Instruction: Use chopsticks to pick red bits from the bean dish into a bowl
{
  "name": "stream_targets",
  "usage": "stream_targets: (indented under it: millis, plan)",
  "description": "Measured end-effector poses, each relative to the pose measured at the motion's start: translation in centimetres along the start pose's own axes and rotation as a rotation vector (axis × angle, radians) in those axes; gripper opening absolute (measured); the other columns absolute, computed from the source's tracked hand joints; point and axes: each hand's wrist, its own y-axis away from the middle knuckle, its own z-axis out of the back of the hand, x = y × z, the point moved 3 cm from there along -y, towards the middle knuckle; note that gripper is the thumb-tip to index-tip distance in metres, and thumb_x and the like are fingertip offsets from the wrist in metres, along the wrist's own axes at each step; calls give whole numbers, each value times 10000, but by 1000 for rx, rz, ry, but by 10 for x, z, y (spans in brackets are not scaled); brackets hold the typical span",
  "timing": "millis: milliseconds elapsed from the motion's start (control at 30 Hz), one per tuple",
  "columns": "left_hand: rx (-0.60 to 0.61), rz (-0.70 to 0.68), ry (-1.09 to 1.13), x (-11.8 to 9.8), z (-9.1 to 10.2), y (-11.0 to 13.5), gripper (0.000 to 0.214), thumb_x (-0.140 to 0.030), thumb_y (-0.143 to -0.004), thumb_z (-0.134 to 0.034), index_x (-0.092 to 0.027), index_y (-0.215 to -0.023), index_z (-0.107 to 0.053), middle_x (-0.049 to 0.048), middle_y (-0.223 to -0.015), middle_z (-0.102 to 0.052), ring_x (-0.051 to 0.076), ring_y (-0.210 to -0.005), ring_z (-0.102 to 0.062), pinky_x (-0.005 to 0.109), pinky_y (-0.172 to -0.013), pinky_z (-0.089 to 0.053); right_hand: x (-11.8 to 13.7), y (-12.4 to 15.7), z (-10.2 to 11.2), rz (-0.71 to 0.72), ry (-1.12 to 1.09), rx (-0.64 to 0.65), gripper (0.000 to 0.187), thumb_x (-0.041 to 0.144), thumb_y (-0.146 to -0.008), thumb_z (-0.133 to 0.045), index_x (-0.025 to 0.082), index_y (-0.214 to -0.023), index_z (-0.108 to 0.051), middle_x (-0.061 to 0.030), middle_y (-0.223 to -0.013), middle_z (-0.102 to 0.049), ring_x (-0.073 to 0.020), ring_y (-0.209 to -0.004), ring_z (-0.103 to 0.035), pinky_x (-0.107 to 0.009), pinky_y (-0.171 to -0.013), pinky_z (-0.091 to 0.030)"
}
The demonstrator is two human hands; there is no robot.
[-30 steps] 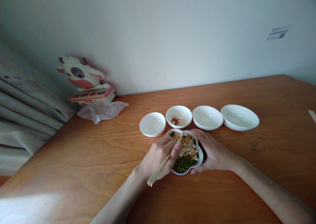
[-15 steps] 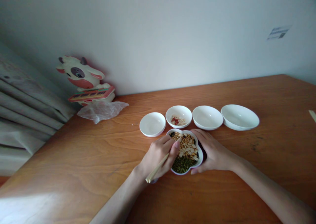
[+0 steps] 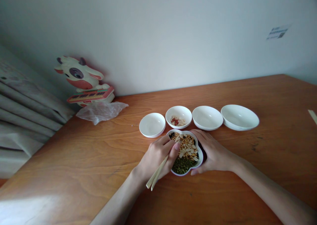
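The scalloped dish [image 3: 199,156], white-rimmed and lobed, stands on the wooden table [image 3: 99,152] between my two hands, just in front of a row of bowls. Inside it, dark green beans [image 3: 183,166] fill the near lobe, pale split peanuts [image 3: 190,150] lie over the middle and right, and round yellow beans [image 3: 176,137] show toward the far side, with some darker grains at the edges.

My left hand [image 3: 158,157] is closed around a pair of wooden chopsticks [image 3: 156,174], held steeply over the dish's left side. Their thick ends stick out below my hand, slightly parted, and their tips point down into the food; my fingers partly cover that spot, so I cannot tell whether the tips pinch a peanut. My right hand [image 3: 215,154] cups the dish's right side in a broad curve, fingers at the far edge and thumb by the near one.

Beyond the dish, four white bowls run from left to right: a first bowl [image 3: 152,125], a second bowl [image 3: 178,112] holding peanut pieces [image 3: 178,121], some red-skinned, a third bowl [image 3: 207,117], and a wider fourth bowl [image 3: 239,116].

Farther left, a crumpled clear plastic bag [image 3: 102,112] lies before a cow-shaped toy keyboard [image 3: 83,83] near the wall [image 3: 173,36], with a grey curtain [image 3: 24,116] beside the table.
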Motion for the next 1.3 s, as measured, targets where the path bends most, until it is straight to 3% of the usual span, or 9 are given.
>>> stream_targets:
  millis: [533, 700, 1300]
  plan:
    - [25, 53, 21, -2, 6, 1, 486, -348, -1239, -357, -190, -860, -617, 41, -867, -657, 164, -744, -633, 289, -711, -515, 2, -2, 1, -1, -6, 12, 1325, 825, -593, -1011, 293, -1662, -437, -197, -1595, -609, -494, -1454, -597, -661, -1203, -516]
    - [32, 79, 29, -3, 11, 1, 476, -333, -1234, -352, -199, -840, -584, 32, -840, -646, 154, -688, -590, 285, -657, -481, 3, -2, 2, -1, -8, 19, 1307, 818, -609, -1011, 303, -1658, -425, -193, -1603, -607, -484, -1455, -600, -660, -1208, -517]
    - [-15, 30, 30, 1, 14, -1, 458, -287, -1232, -363, -202, -833, -571, 12, -801, -617, 153, -678, -579, 281, -658, -477, -3, 1, 0, -2, 2, 6, 1374, 792, -595, -1025, 303, -1714, -397, -206, -1623, -595, -506, -1481, -583, -691, -1238, -485]
